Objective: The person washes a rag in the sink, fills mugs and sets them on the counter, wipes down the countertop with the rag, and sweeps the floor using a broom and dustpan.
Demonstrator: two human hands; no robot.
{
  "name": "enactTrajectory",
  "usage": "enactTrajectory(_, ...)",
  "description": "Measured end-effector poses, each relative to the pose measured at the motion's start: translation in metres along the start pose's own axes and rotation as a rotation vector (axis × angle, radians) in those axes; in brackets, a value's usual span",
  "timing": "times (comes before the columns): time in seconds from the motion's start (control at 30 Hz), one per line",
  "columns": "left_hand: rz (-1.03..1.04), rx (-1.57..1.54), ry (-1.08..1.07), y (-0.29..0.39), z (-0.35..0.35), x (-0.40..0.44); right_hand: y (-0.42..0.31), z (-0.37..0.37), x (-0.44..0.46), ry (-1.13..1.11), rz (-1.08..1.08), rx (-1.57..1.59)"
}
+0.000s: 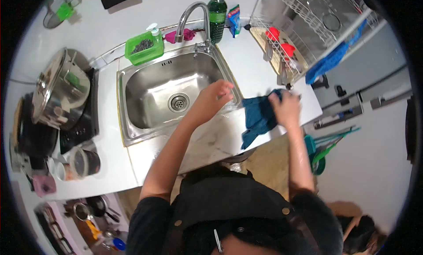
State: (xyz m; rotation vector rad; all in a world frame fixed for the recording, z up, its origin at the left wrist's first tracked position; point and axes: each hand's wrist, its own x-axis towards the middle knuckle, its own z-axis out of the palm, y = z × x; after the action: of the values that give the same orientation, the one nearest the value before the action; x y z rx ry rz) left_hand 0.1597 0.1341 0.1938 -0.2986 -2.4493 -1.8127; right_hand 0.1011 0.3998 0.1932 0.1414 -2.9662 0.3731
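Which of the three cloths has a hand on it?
The teal cloth, on the counter under the right hand; the magenta cloth lies behind the sink, and the blue cloth hangs on the rack.

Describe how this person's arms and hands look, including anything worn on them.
The left hand and right hand are bare, with no gloves, watch or bracelet showing. Plain, short black fabric sleeves end near the elbows, leaving the forearms uncovered; no markings show on them.
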Motion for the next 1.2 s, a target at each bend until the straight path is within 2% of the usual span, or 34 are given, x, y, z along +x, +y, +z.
enactTrajectory(0.03,-0.106,-0.029,0.01,-0.004,0.003,-0.002,-0.004,0.015,-0.012,-0.195,0.105,0.022)
enactTrajectory(0.07,-0.118,-0.06,0.076,-0.016,0.007,-0.004,-0.012,0.032,-0.02,-0.397,0.218,0.038)
enactTrajectory(0.17,-0.197,-0.184,0.276,-0.04,0.02,-0.02,-0.019,0.091,-0.016,-0.223,0.038,-0.155)
enactTrajectory(0.33,-0.333,-0.161,0.628,-0.019,0.03,-0.057,-0.063,0.115,0.073,-0.193,-0.231,-0.085)
enactTrajectory(0.53,-0.377,-0.072,0.901,0.008,0.021,-0.147,-0.092,0.205,0.172,0.13,-0.52,-0.056)
enactTrajectory(0.6,-0.456,0.004,0.985,0.029,0.019,-0.185,-0.074,0.225,0.188,0.176,-0.647,0.27)
enactTrajectory(0.67,-0.504,0.069,1.078,0.034,0.016,-0.231,-0.066,0.194,0.206,-0.255,-0.465,0.446)
enactTrajectory(0.73,-0.51,0.046,1.191,0.03,0.015,-0.28,-0.083,0.118,0.149,-0.814,-0.048,1.676)
enactTrajectory(0.83,-0.509,-0.03,1.378,0.028,0.009,-0.328,-0.108,0.083,0.093,-0.943,-0.207,1.494)
enactTrajectory(0.87,-0.514,-0.023,1.413,0.027,0.004,-0.342,-0.119,0.078,0.069,-1.051,-0.353,1.364)
enactTrajectory(0.9,-0.521,-0.013,1.444,0.025,-0.003,-0.353,-0.146,0.061,0.04,-1.262,-0.574,0.951)
enactTrajectory(0.93,-0.521,-0.001,1.445,0.024,-0.011,-0.361,-0.172,0.043,0.011,-1.402,-0.892,0.534)
enactTrajectory(0.97,-0.523,0.012,1.442,0.022,-0.019,-0.368,-0.196,0.046,-0.04,-1.284,-1.225,0.639)
enactTrajectory(1.0,-0.523,0.024,1.436,0.019,-0.029,-0.374,-0.209,0.084,-0.075,-1.059,-1.6,0.256)
enactTrajectory(1.03,-0.51,0.042,1.411,0.016,-0.039,-0.38,-0.227,0.098,-0.124,-1.095,-1.624,0.19)
enactTrajectory(1.07,-0.528,0.089,1.36,0.013,-0.05,-0.389,-0.247,0.096,-0.162,-0.868,-1.747,0.138)
enactTrajectory(1.2,-0.577,0.127,1.274,0.007,-0.102,-0.434,-0.338,0.136,-0.219,-0.52,-1.739,0.248)
